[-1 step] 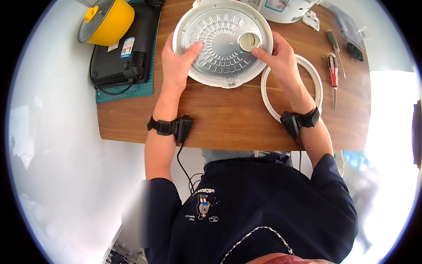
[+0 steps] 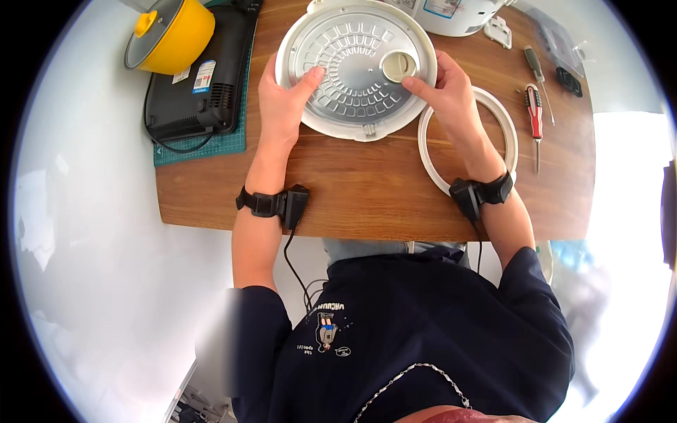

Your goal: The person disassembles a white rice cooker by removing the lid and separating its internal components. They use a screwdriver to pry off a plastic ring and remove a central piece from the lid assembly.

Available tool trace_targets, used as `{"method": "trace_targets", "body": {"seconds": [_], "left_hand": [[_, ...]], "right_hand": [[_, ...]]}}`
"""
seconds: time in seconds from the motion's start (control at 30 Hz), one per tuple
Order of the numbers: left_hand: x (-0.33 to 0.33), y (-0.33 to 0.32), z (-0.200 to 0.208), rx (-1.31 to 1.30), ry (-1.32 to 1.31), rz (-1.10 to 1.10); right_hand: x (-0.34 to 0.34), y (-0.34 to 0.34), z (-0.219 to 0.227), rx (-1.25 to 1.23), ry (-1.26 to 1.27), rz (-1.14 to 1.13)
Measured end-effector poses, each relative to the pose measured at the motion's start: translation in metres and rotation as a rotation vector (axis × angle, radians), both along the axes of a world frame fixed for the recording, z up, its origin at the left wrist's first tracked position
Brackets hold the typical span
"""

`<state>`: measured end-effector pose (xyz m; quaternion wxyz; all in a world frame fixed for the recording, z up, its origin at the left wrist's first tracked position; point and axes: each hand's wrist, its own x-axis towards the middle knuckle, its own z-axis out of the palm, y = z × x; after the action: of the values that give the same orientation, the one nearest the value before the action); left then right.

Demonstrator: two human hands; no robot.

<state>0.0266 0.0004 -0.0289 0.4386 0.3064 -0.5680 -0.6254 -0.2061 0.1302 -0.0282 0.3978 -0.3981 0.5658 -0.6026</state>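
Between my two hands is a round appliance lid (image 2: pixel 345 106), its metal inner plate facing up. The plate has rows of raised blocks inside a white plastic rim, and a round cream cap (image 2: pixel 399 66) sits on its right part. My left hand (image 2: pixel 282 106) grips the left edge, thumb lying on the metal and fingers hidden beneath. On the right edge my right hand (image 2: pixel 455 95) holds on, its thumb tip close to the cap. A white ring (image 2: pixel 512 141) rests on the table under my right forearm.
Right on the wooden table (image 2: pixel 352 190) lie a red-and-black screwdriver (image 2: pixel 534 116) and a grey-handled screwdriver (image 2: pixel 534 65). A white appliance body (image 2: pixel 455 17) and small white bracket (image 2: pixel 498 32) are at the back. Left, a yellow pot (image 2: pixel 180 39) and black appliance (image 2: pixel 190 99) sit over a green mat (image 2: pixel 236 141).
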Motion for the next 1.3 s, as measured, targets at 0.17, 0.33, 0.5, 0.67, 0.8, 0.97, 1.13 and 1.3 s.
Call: {"method": "trace_targets", "body": {"seconds": [0.17, 0.33, 0.5, 0.67, 0.8, 0.97, 1.13, 1.3], "left_hand": [[-0.003, 0.008, 0.004, -0.034, 0.021, 0.038], [-0.003, 0.008, 0.003, -0.057, 0.026, 0.033], [0.000, 0.006, -0.002, -0.014, -0.012, 0.071], [-0.002, 0.005, -0.004, 0.061, -0.012, 0.050], [-0.002, 0.001, -0.007, 0.136, 0.009, 0.050], [0.003, -0.006, -0.016, 0.233, -0.032, 0.022], [0.004, -0.002, -0.007, 0.298, -0.063, 0.014], [-0.001, -0.005, -0.007, 0.310, -0.066, -0.039]], "right_hand": [[-0.001, 0.004, -0.001, -0.002, 0.028, 0.005], [-0.002, 0.007, -0.008, -0.030, 0.049, 0.005], [0.001, 0.006, -0.007, -0.048, 0.062, 0.003], [-0.002, 0.007, -0.005, -0.037, 0.050, 0.009], [-0.003, 0.010, -0.001, -0.075, 0.106, -0.033], [-0.019, 0.019, 0.031, -0.139, 0.290, -0.233], [-0.135, 0.005, 0.071, -0.141, 0.486, -0.576], [-0.272, -0.054, 0.041, 0.131, 1.226, -0.398]]}}
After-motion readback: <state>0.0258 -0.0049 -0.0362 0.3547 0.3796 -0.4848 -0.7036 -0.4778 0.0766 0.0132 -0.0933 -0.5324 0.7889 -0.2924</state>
